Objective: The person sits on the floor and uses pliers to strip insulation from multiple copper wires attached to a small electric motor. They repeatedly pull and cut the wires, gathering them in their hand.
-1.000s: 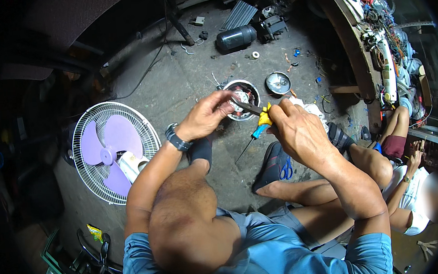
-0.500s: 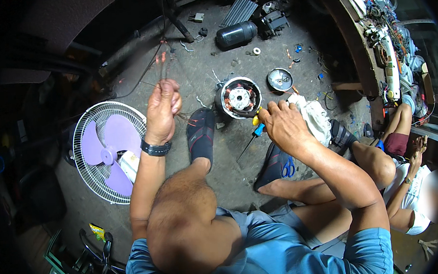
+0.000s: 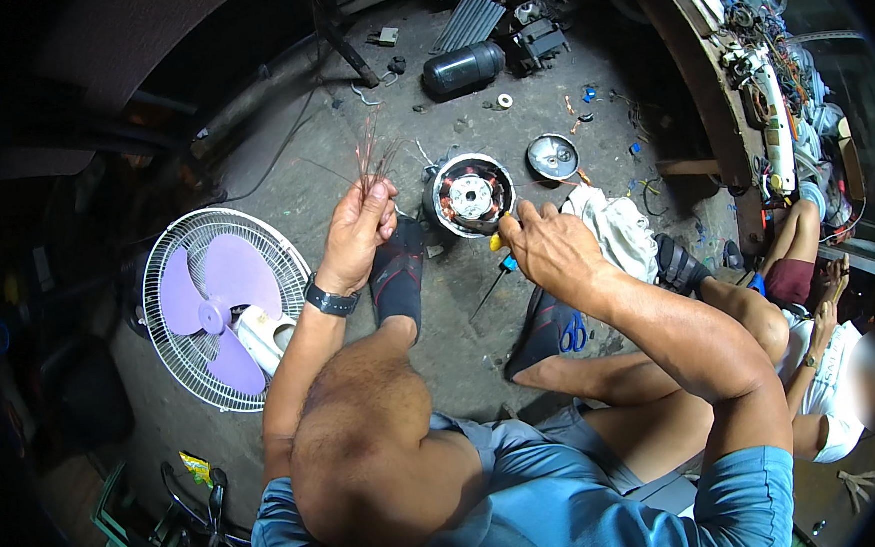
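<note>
Copper wire strands [image 3: 370, 157]: one thin bunch, reddish, stiff and splayed at the upper ends, held upright above the concrete floor [image 3: 348, 119]. Left hand [image 3: 357, 228]: fingers pressed together in a fist around the lower end of the bunch; one dark wristwatch [image 3: 331, 300] on the wrist.

Motor stator [image 3: 470, 195]: one, round, metal-ringed, with copper-coloured windings around a pale centre, lying flat on the floor just ahead of the right hand [image 3: 548, 249]. Right hand: fingers curled together, pinching a yellow-handled tool [image 3: 497, 240] whose tip reaches the stator's near edge.

Round metal cover [image 3: 554, 156]: one, shallow, grey, beside the stator to the right. White cloth [image 3: 617, 230]: one, crumpled, near the right hand. Black cylinder [image 3: 462, 68]: one, lying on its side, further off. Fan [image 3: 221, 307]: one, white wire guard, three purple blades, to the left. Blue-handled scissors [image 3: 571, 333]: one pair, on a dark slipper.
</note>
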